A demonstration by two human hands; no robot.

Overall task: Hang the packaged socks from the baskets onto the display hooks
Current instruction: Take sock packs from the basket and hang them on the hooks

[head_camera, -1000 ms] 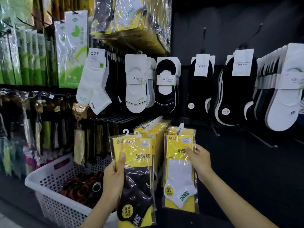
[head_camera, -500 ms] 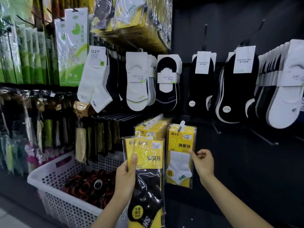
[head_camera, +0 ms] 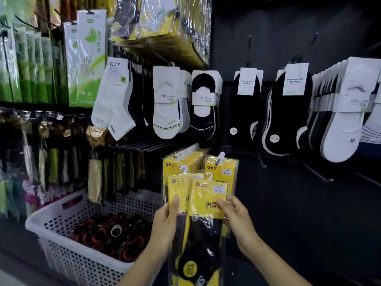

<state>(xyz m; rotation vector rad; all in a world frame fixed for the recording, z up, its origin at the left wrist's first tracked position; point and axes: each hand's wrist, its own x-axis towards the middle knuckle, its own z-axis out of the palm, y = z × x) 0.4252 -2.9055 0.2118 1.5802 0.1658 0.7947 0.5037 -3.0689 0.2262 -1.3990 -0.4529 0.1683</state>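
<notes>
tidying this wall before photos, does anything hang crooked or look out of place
The white QZF socks hang tilted, toes kicked to the right, while the white no-show socks beside them hang straight. Nothing else stands out; the yellow packs are simply not hooked yet.

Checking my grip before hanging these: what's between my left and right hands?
Head view: two overlapping yellow sock packs span the gap, left hand gripping one side, right hand pinching the other.
</notes>
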